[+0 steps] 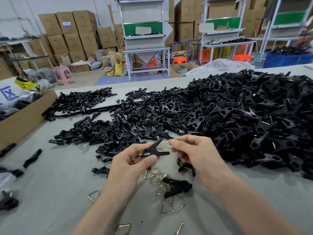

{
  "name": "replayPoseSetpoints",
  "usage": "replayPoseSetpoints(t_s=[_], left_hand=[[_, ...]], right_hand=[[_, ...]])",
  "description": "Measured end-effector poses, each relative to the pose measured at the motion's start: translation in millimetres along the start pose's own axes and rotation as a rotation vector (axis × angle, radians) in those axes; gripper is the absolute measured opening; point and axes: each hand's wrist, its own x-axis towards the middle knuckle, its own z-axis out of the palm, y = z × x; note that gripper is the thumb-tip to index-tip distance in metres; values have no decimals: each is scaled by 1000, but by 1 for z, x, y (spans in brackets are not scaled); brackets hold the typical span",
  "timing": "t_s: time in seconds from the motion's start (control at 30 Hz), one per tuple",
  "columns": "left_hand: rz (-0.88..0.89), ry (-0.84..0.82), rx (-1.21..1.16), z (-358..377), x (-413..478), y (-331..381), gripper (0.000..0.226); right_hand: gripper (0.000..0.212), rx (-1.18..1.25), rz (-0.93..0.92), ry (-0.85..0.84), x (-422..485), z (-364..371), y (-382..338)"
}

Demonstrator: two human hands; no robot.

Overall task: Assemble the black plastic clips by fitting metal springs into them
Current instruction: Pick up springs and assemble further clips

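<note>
The left hand (130, 161) pinches a black clip (155, 150), its spread end turned toward two o'clock, seemingly so the right hand (194, 150), pinching a metal spring (167, 141), can slip it in.

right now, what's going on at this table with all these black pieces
A person is assembling clips by hand. The left hand pinches a black plastic clip; the right hand pinches a metal spring beside it, not yet fitted. Loose springs lie on the table below, with a large heap of clips behind.
</note>
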Motion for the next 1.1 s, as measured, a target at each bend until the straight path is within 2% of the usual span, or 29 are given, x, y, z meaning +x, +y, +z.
replayPoseSetpoints(t_s=[0.37,0.6,0.8,0.87,1.0,1.1], left_hand=[[0,-52,6,-1,-1,1,32],[-5,-72,73,-2,1,-2,33],[3,-97,140,-3,0,-4,32],[35,-100,224,-4,-1,-3,30],[147,-82,544,-3,-2,-4,35],[251,-63,639,-2,-2,-3,23]], right_hand=[[15,-124,43,-32,0,0,3],[8,-163,56,-78,1,-1,6],[11,-82,191,-156,2,-6,5],[12,-15,228,-213,3,-6,3],[27,62,224,-295,1,-2,2],[35,103,248,-340,-1,1,4]])
